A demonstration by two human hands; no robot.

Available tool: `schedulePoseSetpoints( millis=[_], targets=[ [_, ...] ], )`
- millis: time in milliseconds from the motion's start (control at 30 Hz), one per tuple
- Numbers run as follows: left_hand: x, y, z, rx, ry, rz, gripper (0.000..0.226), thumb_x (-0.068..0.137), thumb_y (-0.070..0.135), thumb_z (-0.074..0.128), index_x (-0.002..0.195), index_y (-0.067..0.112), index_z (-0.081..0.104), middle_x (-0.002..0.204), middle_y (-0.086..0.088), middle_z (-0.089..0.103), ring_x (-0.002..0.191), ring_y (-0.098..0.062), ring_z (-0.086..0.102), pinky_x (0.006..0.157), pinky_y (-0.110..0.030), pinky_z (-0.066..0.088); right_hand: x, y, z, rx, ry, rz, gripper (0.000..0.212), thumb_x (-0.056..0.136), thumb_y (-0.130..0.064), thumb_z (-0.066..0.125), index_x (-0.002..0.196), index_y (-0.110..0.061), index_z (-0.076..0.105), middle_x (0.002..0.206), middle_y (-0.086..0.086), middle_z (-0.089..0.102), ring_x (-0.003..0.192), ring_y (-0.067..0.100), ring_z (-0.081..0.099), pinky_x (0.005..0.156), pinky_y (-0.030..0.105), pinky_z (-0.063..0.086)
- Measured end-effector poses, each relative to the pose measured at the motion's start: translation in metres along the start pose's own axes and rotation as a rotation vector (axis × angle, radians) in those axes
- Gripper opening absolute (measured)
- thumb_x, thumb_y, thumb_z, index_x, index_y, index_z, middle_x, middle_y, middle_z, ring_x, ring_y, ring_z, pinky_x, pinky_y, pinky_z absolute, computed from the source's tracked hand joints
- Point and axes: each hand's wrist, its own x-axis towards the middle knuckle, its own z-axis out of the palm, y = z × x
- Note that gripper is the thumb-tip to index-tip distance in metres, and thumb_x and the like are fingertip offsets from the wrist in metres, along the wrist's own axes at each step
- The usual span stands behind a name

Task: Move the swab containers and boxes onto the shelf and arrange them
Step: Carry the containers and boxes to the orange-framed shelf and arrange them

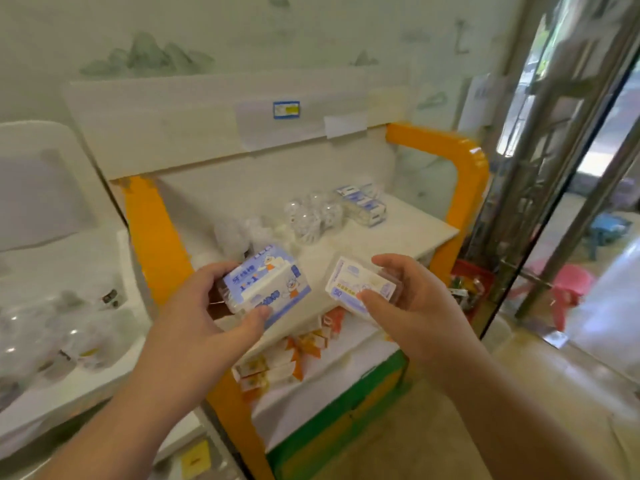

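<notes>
My left hand (221, 306) grips a blue and white box (266, 282) with cartoon print, held above the front of the white shelf (408, 233). My right hand (408, 299) holds a smaller clear box (360, 285) with a white and blue label, just right of the first one. Further back on the shelf stand round clear swab containers (311, 216) and a row of small blue and white boxes (363, 202).
The shelf unit has orange side posts (464, 188). Orange and white packets (294, 351) lie on the lower shelf. A white shelf unit on the left holds clear containers (52, 334). A glass door (568, 168) and a pink stool (568, 289) are on the right.
</notes>
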Motion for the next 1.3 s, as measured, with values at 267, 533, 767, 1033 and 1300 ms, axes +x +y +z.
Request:
schedulePoseSetpoints(
  millis=[267, 533, 767, 1033, 1300],
  targets=[
    [0.055, 0.026, 0.106, 0.068, -0.162, 0.054, 0.045, 0.074, 0.040, 0.078, 0.111, 0.040, 0.053, 0.098, 0.022, 0.063, 0.086, 0.013, 0.057, 0.060, -0.009, 0.044, 0.024, 0.042, -0.085, 0.056, 0.245, 0.130, 0.031, 0.082, -0.028, 0.079, 0.109, -0.033, 0.064, 0.096, -0.012, 0.074, 0.085, 0.009, 0.072, 0.074, 0.039, 0.062],
    [0.146, 0.021, 0.207, 0.018, -0.200, 0.098, 0.037, 0.071, 0.038, 0.080, 0.099, 0.046, 0.057, 0.094, 0.023, 0.065, 0.085, 0.007, 0.059, 0.068, -0.017, 0.047, 0.107, 0.066, -0.152, -0.043, 0.242, 0.181, 0.028, 0.083, -0.022, 0.078, 0.104, -0.032, 0.063, 0.093, -0.006, 0.073, 0.080, 0.009, 0.072, 0.068, 0.033, 0.062],
    [0.231, 0.007, 0.281, 0.015, -0.207, 0.114, 0.050, 0.068, 0.039, 0.081, 0.108, 0.046, 0.052, 0.105, 0.016, 0.049, 0.090, 0.007, 0.053, 0.073, -0.006, 0.042, 0.208, 0.086, -0.192, -0.236, 0.221, 0.149, 0.032, 0.084, -0.030, 0.075, 0.112, -0.036, 0.061, 0.102, -0.017, 0.067, 0.089, 0.007, 0.068, 0.069, 0.028, 0.062],
    [0.281, -0.017, 0.335, 0.121, -0.223, 0.066, 0.067, 0.073, 0.039, 0.078, 0.133, 0.026, 0.053, 0.113, 0.014, 0.041, 0.098, -0.001, 0.056, 0.092, -0.023, 0.049, 0.308, 0.130, -0.209, -0.361, 0.087, 0.084, 0.039, 0.088, -0.029, 0.072, 0.123, -0.039, 0.056, 0.111, -0.025, 0.059, 0.097, -0.002, 0.058, 0.074, 0.014, 0.048],
    [0.286, -0.026, 0.370, 0.179, -0.111, -0.033, 0.066, 0.071, 0.045, 0.072, 0.130, 0.028, 0.050, 0.113, 0.023, 0.039, 0.099, -0.001, 0.058, 0.093, -0.022, 0.049, 0.419, 0.176, -0.200, -0.430, -0.098, -0.030, 0.037, 0.093, -0.021, 0.066, 0.128, -0.028, 0.057, 0.118, -0.010, 0.056, 0.104, 0.006, 0.055, 0.081, 0.016, 0.041]
  ],
)
